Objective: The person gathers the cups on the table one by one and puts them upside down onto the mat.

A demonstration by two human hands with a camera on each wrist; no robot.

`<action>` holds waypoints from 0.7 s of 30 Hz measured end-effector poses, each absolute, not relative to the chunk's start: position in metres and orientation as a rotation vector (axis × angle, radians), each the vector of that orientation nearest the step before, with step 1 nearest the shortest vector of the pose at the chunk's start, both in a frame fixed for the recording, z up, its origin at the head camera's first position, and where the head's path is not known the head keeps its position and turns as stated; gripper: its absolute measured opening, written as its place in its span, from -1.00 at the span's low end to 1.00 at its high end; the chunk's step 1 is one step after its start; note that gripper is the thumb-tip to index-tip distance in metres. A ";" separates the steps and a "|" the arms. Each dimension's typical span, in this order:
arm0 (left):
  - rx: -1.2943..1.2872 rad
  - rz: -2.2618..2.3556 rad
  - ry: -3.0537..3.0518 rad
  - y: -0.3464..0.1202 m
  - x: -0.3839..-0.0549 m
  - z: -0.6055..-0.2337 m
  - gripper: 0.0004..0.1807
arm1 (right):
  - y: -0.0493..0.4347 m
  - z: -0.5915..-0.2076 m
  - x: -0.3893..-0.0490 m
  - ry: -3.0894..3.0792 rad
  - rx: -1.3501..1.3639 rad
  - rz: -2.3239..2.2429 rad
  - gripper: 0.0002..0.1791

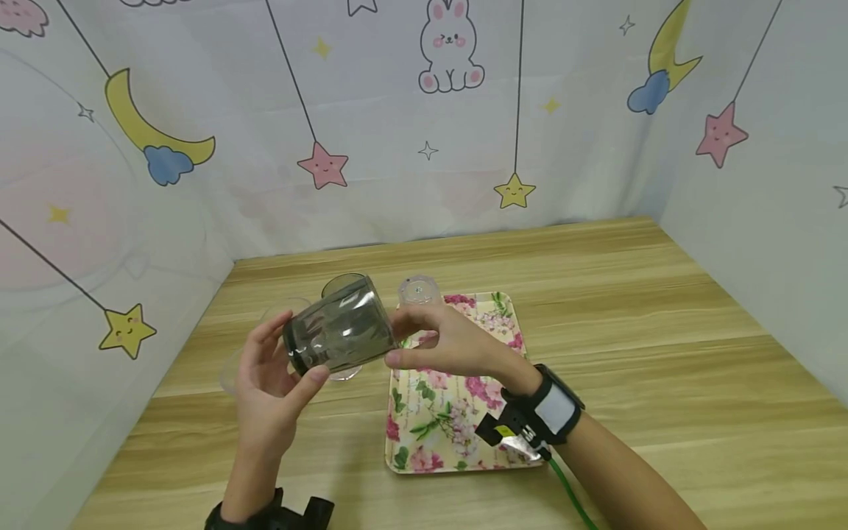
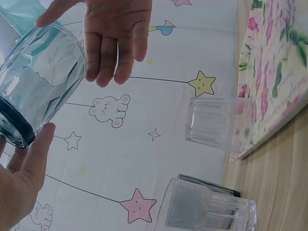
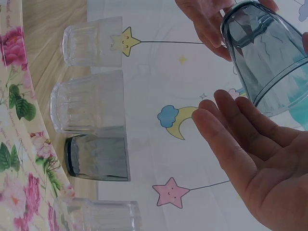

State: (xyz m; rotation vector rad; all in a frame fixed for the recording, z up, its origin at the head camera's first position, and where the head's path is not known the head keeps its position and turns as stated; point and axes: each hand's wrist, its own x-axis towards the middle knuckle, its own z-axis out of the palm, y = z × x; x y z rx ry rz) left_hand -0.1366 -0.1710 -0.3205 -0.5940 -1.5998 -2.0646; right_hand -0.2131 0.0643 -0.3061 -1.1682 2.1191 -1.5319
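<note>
The person's right hand (image 1: 457,340) and left hand (image 1: 268,395) were bare, as were both forearms. At the right wrist, near five o'clock in the head view, sat a broad black strap (image 1: 525,403) bearing a pale grey, rectangular panel (image 1: 556,410) edged in black. Towards the panel's eight o'clock was a boxy black module (image 1: 489,430) with a small yellow patch (image 1: 505,431), white marks (image 1: 528,434) too small to read and a shiny silvery piece (image 1: 522,447). A thin green cable (image 1: 570,489) ran off towards five o'clock. The left wrist, near seven o'clock, wore a black band (image 1: 246,517), from which a stubby black block (image 1: 319,513) jutted at three o'clock.
</note>
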 end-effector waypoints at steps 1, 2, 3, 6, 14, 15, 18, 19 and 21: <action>-0.594 -2.065 -1.604 -0.171 -0.136 -0.321 -0.24 | 0.065 -0.306 -0.213 2.119 -1.172 -1.524 -0.33; -0.600 -2.065 -1.606 -0.171 -0.136 -0.321 -0.24 | 0.065 -0.307 -0.213 2.117 -1.173 -1.517 -0.31; -0.612 -2.067 -1.602 -0.172 -0.136 -0.321 -0.25 | 0.065 -0.307 -0.213 2.116 -1.173 -1.509 -0.30; -0.641 -2.077 -1.578 -0.172 -0.136 -0.321 -0.28 | 0.065 -0.307 -0.214 2.117 -1.170 -1.481 -0.28; -0.654 -2.099 -1.529 -0.170 -0.137 -0.323 -0.31 | 0.066 -0.307 -0.214 2.069 -1.204 -1.447 -0.36; -0.651 -2.102 -1.525 -0.170 -0.137 -0.323 -0.32 | 0.066 -0.306 -0.214 2.071 -1.203 -1.437 -0.39; -0.646 -2.109 -1.515 -0.170 -0.137 -0.323 -0.33 | 0.066 -0.304 -0.213 2.084 -1.199 -1.396 -0.47; -0.648 -2.109 -1.517 -0.170 -0.137 -0.323 -0.33 | 0.067 -0.304 -0.213 2.089 -1.197 -1.381 -0.48; -0.656 -2.105 -1.526 -0.169 -0.136 -0.323 -0.33 | 0.068 -0.303 -0.214 2.111 -1.189 -1.350 -0.45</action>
